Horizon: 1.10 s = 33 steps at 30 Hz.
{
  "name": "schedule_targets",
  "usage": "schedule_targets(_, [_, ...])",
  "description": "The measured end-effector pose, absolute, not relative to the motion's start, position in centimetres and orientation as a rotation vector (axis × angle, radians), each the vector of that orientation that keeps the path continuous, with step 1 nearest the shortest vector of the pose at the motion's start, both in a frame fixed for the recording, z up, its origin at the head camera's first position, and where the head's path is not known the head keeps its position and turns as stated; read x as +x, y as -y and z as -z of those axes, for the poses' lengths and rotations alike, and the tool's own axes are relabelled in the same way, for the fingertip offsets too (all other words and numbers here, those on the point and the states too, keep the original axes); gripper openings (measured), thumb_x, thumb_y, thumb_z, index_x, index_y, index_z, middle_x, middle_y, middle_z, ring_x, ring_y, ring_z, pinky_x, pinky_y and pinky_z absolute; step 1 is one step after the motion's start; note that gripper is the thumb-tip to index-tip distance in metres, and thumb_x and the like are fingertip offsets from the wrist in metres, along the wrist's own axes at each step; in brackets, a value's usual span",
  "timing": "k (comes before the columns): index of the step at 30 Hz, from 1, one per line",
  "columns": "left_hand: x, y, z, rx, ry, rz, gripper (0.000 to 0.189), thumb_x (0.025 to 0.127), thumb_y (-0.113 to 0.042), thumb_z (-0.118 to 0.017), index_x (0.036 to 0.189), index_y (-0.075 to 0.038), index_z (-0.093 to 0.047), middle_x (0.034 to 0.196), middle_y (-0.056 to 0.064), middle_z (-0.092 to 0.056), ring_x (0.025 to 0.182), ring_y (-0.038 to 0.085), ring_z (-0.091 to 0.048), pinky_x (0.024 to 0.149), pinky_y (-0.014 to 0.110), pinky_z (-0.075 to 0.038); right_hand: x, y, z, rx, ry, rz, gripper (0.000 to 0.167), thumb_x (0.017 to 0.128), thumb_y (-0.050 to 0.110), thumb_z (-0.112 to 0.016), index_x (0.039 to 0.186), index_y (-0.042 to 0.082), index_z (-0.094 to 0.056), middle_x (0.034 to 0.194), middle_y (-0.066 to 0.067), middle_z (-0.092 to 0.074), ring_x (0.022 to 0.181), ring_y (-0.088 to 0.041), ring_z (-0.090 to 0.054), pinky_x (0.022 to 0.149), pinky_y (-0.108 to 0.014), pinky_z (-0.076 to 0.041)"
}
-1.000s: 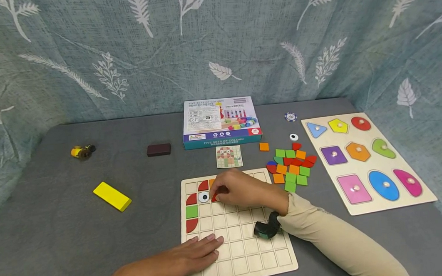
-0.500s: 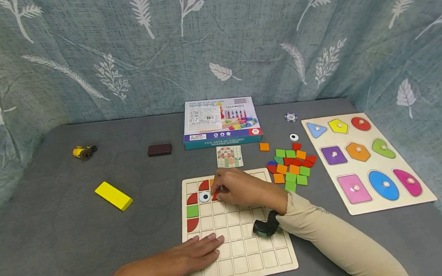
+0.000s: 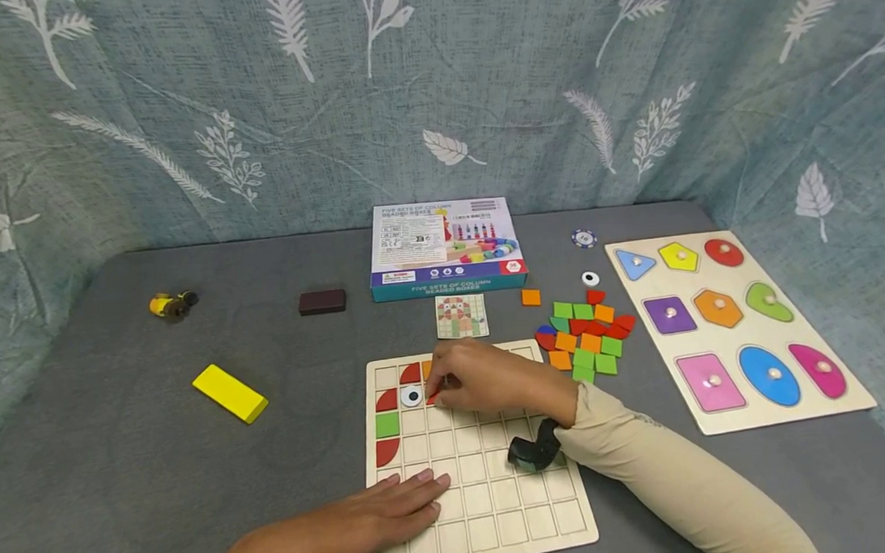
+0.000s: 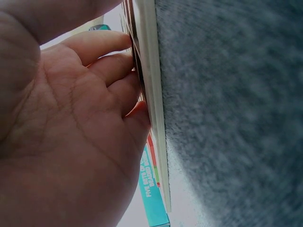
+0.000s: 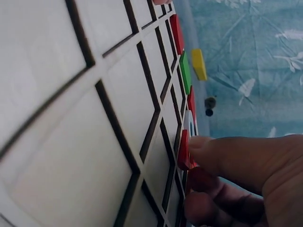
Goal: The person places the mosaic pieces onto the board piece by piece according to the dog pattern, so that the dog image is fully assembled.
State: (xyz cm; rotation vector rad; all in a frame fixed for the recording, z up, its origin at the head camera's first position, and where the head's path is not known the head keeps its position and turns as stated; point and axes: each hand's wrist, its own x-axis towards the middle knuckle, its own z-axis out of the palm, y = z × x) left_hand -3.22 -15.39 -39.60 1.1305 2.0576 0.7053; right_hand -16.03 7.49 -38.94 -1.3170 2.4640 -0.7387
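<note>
A wooden grid board [image 3: 493, 516] lies in front of the person. My right hand [image 3: 478, 379] pinches a red quarter-circle tile [image 5: 183, 150] between thumb and fingers, at the cell to the right of a round eye tile [image 3: 412, 396]. Part of that red tile is hidden by the fingers. An orange tile [image 3: 427, 369] shows beside the knuckles. Red tiles [image 3: 387, 452] and a green square tile [image 3: 387, 425] sit in cells down the board's left side. Fingers extended, my left hand [image 3: 350, 519] rests on the lower left of the board.
Loose coloured tiles [image 3: 585, 358] lie right of the board, near a knobbed shape puzzle [image 3: 686, 343]. Behind the board are a small pattern card [image 3: 460, 317] and a toy box [image 3: 447, 251]. A yellow block [image 3: 230, 394], a dark block [image 3: 322, 302] and a small toy figure [image 3: 173, 304] lie left.
The head view has shifted slightly. My right hand stays at the same cell, its fingers covering a little more of the red tile. The left hand keeps its place on the board.
</note>
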Motion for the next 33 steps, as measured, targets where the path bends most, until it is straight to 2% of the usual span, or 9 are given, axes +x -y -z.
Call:
schedule_targets(10, [-3.3,15.4,39.4,1.126,-2.061,-0.702,0.073,0.092,-0.028,-0.068,0.153,-0.017,-0.031,0.161,-0.003,-0.015,0.145,0.027,-0.019,0.110,0.044,-0.032,-16.5,-7.6,39.0,-1.278,-2.451,0.791,0.013,0.091,0.006,-0.066,0.101,0.008,-0.075,0.094,0.002,-0.065,0.080,-0.008,-0.054,0.073,-0.022,-0.046])
schedule_targets(15, [-3.3,15.3,39.4,1.134,-2.066,-0.690,0.072,0.092,-0.026,-0.067,0.154,-0.018,-0.031,0.161,-0.004,-0.015,0.146,0.026,-0.019,0.110,0.043,-0.031,-16.9,-8.4,38.6,-1.263,-2.471,0.871,0.014,0.092,0.006,-0.066,0.103,0.006,-0.074,0.095,0.001,-0.067,0.079,-0.010,-0.054,0.071,-0.024,-0.047])
schedule_targets(20, [-3.2,15.3,39.4,1.129,-2.069,-0.703,0.069,0.094,-0.037,-0.062,0.153,-0.017,-0.032,0.161,-0.004,-0.017,0.145,0.026,-0.020,0.110,0.043,-0.031,-17.7,-10.2,38.3,-1.192,-2.531,0.931,0.016,0.092,0.006,-0.065,0.106,0.006,-0.074,0.096,0.000,-0.067,0.075,-0.010,-0.053,0.067,-0.025,-0.047])
schedule_targets(25, [-3.2,15.2,39.3,1.125,-2.069,-0.705,0.069,0.094,-0.040,-0.060,0.153,-0.016,-0.032,0.161,-0.004,-0.017,0.145,0.027,-0.020,0.111,0.043,-0.030,-18.3,-12.6,38.4,-1.080,-2.556,0.997,0.016,0.092,0.004,-0.065,0.105,0.005,-0.074,0.094,0.000,-0.066,0.072,-0.011,-0.052,0.063,-0.027,-0.047])
schedule_targets(30, [-3.1,15.3,39.2,1.109,-2.063,-0.743,0.075,0.092,-0.055,-0.054,0.153,-0.016,-0.032,0.161,-0.004,-0.017,0.145,0.027,-0.021,0.110,0.046,-0.030,-18.7,-15.1,39.0,-0.975,-2.608,1.041,0.016,0.091,0.003,-0.066,0.106,0.003,-0.072,0.095,-0.001,-0.066,0.077,-0.013,-0.056,0.066,-0.028,-0.049])
schedule_targets(33, [-3.1,15.4,39.2,1.098,-2.064,-0.757,0.079,0.090,-0.059,-0.055,0.153,-0.017,-0.032,0.161,-0.005,-0.017,0.145,0.026,-0.021,0.109,0.047,-0.031,-18.9,-16.4,39.4,-0.904,-2.641,1.062,0.017,0.092,0.003,-0.065,0.107,0.001,-0.071,0.096,-0.003,-0.068,0.080,-0.014,-0.059,0.070,-0.030,-0.052])
